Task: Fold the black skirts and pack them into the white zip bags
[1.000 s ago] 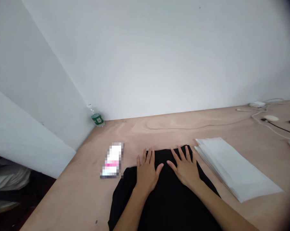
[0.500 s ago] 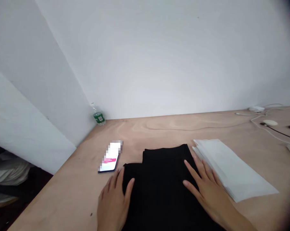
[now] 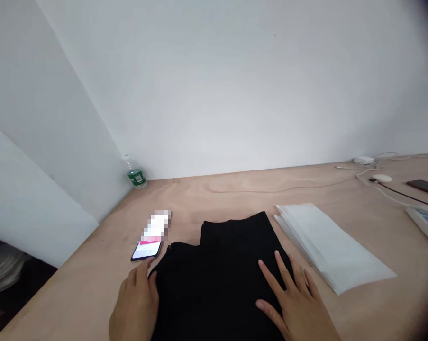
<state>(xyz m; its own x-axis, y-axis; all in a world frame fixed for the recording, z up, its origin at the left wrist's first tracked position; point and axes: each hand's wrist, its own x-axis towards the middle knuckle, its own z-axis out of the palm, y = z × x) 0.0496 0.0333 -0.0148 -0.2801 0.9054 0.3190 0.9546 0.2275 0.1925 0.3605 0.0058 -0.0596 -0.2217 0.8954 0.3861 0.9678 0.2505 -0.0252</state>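
Observation:
A folded black garment [image 3: 214, 279] lies on the wooden table, its far edge stepped lower on the left side; its near part runs out of view at the bottom. My left hand [image 3: 135, 303] is closed at the garment's left edge, pinching the cloth between thumb and fingers. Spread flat over the right side of the cloth, my right hand [image 3: 295, 298] rests open, holding nothing. Just beyond my left hand lies a phone [image 3: 148, 248] with its screen lit.
To the right is a stack of white translucent bags or sheets [image 3: 334, 246]. A green-labelled water bottle [image 3: 137, 177] stands in the back left corner. Cables and a white adapter [image 3: 363, 160], a round white disc [image 3: 382, 178] and a dark phone [image 3: 425, 187] lie at the far right.
My left hand has gone from lying open to pinching the garment's left edge, shifting it outward. My right hand has slid nearer along the cloth. The view has turned slightly right.

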